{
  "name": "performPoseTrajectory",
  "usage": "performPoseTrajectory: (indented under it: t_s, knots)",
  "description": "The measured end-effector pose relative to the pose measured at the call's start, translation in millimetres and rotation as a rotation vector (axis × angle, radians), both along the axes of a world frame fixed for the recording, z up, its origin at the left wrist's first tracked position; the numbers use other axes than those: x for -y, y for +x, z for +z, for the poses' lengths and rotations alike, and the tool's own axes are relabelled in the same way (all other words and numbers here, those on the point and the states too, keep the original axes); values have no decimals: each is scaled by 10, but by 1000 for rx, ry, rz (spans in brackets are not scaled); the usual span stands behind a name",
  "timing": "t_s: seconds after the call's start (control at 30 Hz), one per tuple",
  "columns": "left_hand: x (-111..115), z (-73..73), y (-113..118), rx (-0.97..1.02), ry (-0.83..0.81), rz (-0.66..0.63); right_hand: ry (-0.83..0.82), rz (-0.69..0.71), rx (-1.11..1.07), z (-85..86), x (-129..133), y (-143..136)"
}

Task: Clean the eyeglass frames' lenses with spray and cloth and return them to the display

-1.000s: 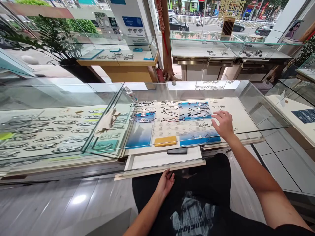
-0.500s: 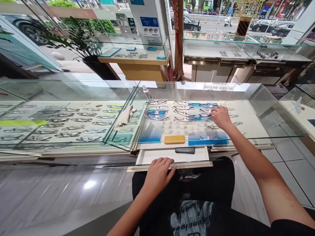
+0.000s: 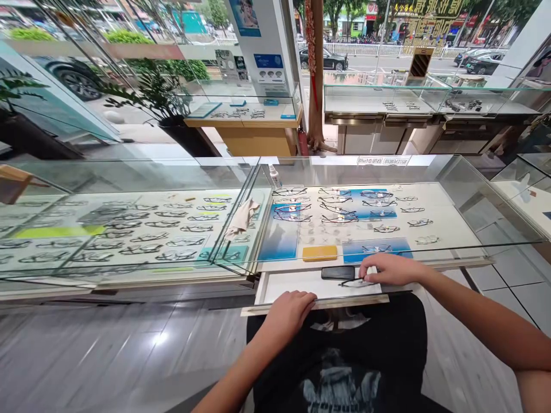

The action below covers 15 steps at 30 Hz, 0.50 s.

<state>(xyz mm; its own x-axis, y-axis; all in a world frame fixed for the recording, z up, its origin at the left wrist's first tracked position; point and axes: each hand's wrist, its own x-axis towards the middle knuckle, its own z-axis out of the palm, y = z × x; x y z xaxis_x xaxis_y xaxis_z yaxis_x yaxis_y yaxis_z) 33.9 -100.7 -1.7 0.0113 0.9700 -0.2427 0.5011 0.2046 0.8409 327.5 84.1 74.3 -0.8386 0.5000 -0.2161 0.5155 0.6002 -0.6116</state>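
My right hand (image 3: pixel 390 269) is closed on a pair of thin dark-framed eyeglasses (image 3: pixel 353 283), held by one end above the white drawer (image 3: pixel 286 282). The glasses are beside a dark glasses case (image 3: pixel 338 272) lying in that pulled-out drawer. My left hand (image 3: pixel 291 312) has its fingers curled over the drawer's front edge. Behind the drawer, a glass display case (image 3: pixel 447 221) holds rows of eyeglasses on white and blue boards. A yellow case (image 3: pixel 319 253) lies near its front, left of a blue board (image 3: pixel 404 248) bearing another pair.
A beige cloth (image 3: pixel 243 219) lies on the glass counter to the left, near a small spray bottle (image 3: pixel 274 176). Another glass case (image 3: pixel 142 229) of eyeglasses extends leftward. Farther back stand a potted plant (image 3: pixel 172 120) and more display cabinets. The counter's glass edge overhangs the drawer's back.
My right hand has come down and toward me from the back rows to the drawer, bringing a pair of eyeglasses. My left hand stays at the drawer edge. The view has tilted up slightly.
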Motion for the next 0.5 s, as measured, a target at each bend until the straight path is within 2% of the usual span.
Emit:
performPoseTrajectory:
  t_s: [0.03,0.17,0.33,0.5]
  knots:
    - [16,-14,8,13,-2,5,77,-10,41,-123,51,-51]
    - [126,-22,31,5,27,-4,134,-15,80,-509,108,-249]
    - [210,131,19,-39,24,-118,164,-19,129,-746,-10,-448]
    - [127,267,41,-115,-65,-251,299,-146,175,-960,-388,-650]
